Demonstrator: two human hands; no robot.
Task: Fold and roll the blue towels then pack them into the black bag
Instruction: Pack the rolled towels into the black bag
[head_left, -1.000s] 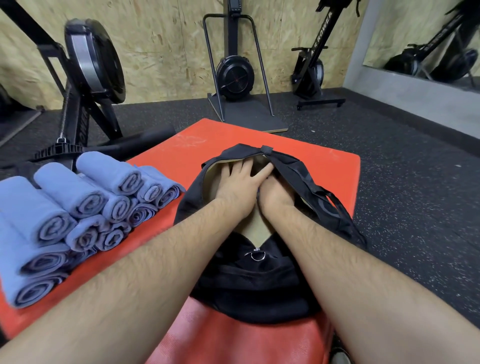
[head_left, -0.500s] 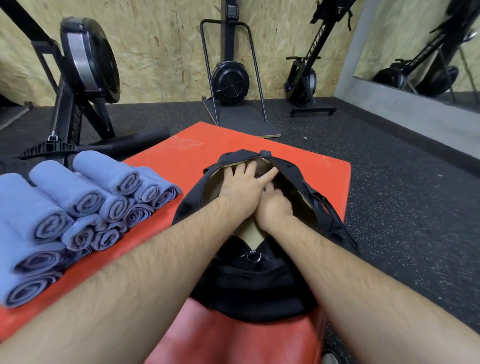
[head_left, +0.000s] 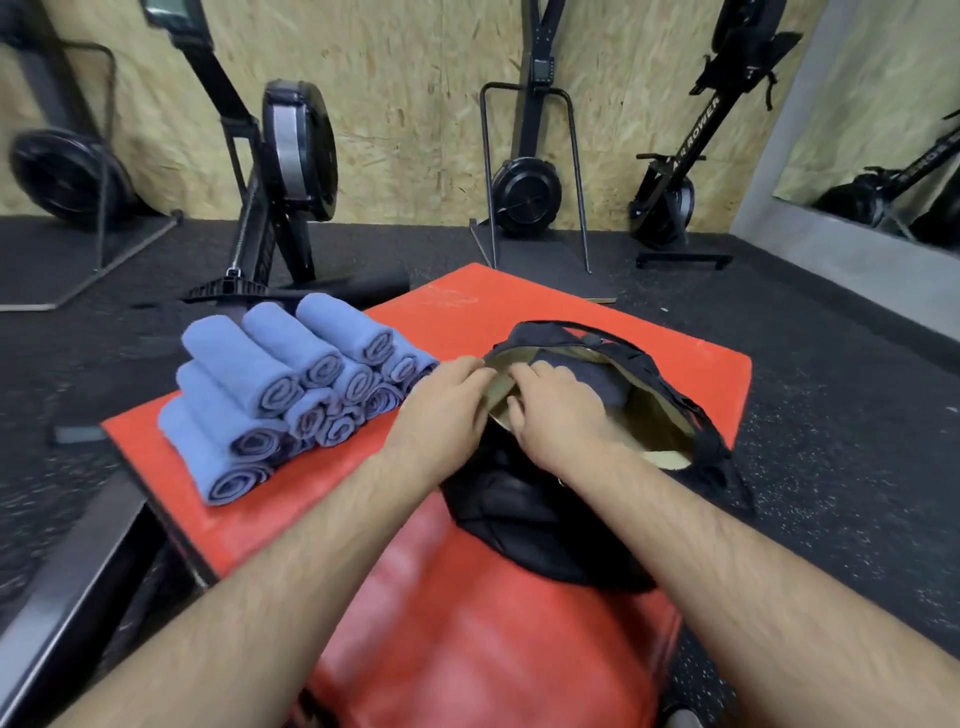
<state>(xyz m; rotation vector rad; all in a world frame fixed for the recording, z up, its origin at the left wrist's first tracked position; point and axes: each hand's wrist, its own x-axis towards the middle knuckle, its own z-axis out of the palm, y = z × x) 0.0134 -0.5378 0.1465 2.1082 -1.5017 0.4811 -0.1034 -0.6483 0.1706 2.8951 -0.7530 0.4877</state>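
The black bag (head_left: 524, 514) lies open on the red mat (head_left: 467, 306), showing its tan lining (head_left: 654, 421). A dark-looking rolled towel (head_left: 592, 376) sits inside the bag at its far end. My left hand (head_left: 447, 410) is at the left rim of the opening, fingers curled and pinching the edge. Just inside the same rim, my right hand (head_left: 558, 415) curls its fingers round the lining edge. A pile of several rolled blue towels (head_left: 291, 384) is stacked on the mat to the left of the bag.
Rowing machines (head_left: 291, 171) and a ski trainer (head_left: 530, 192) stand along the chipboard wall behind the mat. Black rubber floor surrounds the mat. A dark metal beam (head_left: 67, 603) runs at the lower left. A mirror (head_left: 883, 130) is at the right.
Both hands have drawn back from deep in the bag to its left rim and taken hold of the edge. A towel inside now shows. The view has swung left.
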